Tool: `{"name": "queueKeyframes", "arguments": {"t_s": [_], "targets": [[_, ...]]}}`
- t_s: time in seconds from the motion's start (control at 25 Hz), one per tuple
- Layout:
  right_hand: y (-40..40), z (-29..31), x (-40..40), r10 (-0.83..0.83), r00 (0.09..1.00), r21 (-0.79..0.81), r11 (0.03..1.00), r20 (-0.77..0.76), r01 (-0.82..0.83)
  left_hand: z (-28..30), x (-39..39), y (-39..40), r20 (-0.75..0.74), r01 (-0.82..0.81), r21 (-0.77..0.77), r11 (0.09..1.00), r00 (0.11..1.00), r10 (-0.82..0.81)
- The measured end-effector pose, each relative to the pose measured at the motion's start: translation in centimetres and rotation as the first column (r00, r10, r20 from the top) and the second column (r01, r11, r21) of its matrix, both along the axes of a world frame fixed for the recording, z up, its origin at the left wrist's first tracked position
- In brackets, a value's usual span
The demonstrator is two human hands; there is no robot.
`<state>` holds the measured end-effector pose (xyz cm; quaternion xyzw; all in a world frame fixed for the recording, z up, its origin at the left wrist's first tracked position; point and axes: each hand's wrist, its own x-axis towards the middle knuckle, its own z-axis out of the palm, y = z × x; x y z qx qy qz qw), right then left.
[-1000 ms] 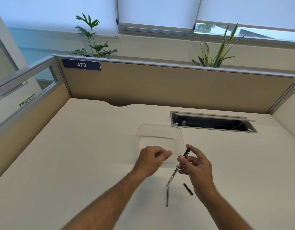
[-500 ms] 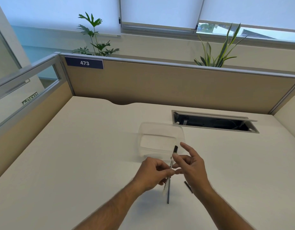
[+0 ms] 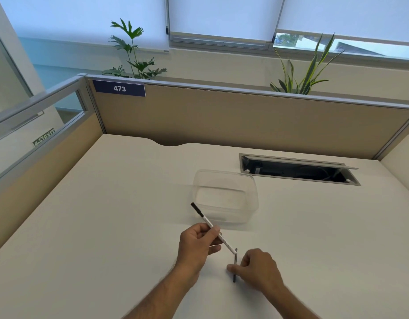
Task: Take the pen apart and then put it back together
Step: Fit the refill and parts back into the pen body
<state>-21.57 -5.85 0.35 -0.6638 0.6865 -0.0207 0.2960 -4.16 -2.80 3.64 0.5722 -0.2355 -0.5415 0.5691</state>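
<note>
While one left hand (image 3: 197,245) grips the pen barrel (image 3: 218,236), right hand (image 3: 258,269) pinches one refill (image 3: 235,265).

Office cubicle, I'm seated at it. Cream laminate desk (image 3: 107,215) boxed in by tan fabric partition panels with grey metal trim (image 3: 245,120). Dark blue number plate reading 473 (image 3: 119,88) on the back panel. Glazed side divider (image 3: 37,116) on my left with a green exit sign (image 3: 43,139) showing through it. Open cable hatch with metal flap (image 3: 298,169) set into the desk. Two potted green plants (image 3: 132,54) behind the partition, white roller blinds (image 3: 222,14) on the windows.
</note>
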Motion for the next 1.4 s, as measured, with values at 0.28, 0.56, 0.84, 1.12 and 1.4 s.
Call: {"name": "queueKeyframes", "arguments": {"t_s": [0.28,0.56,0.84,1.12,1.4], "targets": [[-0.7,0.7,0.6,0.017,1.0,0.119,0.993,0.001,-0.017,-1.2,0.5,1.0,-0.122,-0.084,0.044,0.996,0.989,0.089],[-0.5,1.1,0.6,0.041,0.999,0.009,0.999,-0.024,-0.04,-1.4,0.7,1.6,-0.043,-0.14,0.06,0.988,0.989,0.143],[-1.2,3.6,-0.1,-0.024,0.954,-0.157,0.985,0.3,0.074,-1.0,0.6,1.6,-0.094,-0.083,-0.002,0.997,0.992,0.082],[-1.8,5.6,-0.7,-0.115,0.649,-0.094,0.956,0.752,0.278,-0.2,0.9,1.5,0.015,-0.071,-0.055,0.996,0.997,0.072],[-1.3,8.2,-0.5,-0.127,0.31,0.036,0.959,0.942,0.283,-0.4,0.9,1.6,0.522,0.009,-0.165,0.986,0.849,0.08]]}}
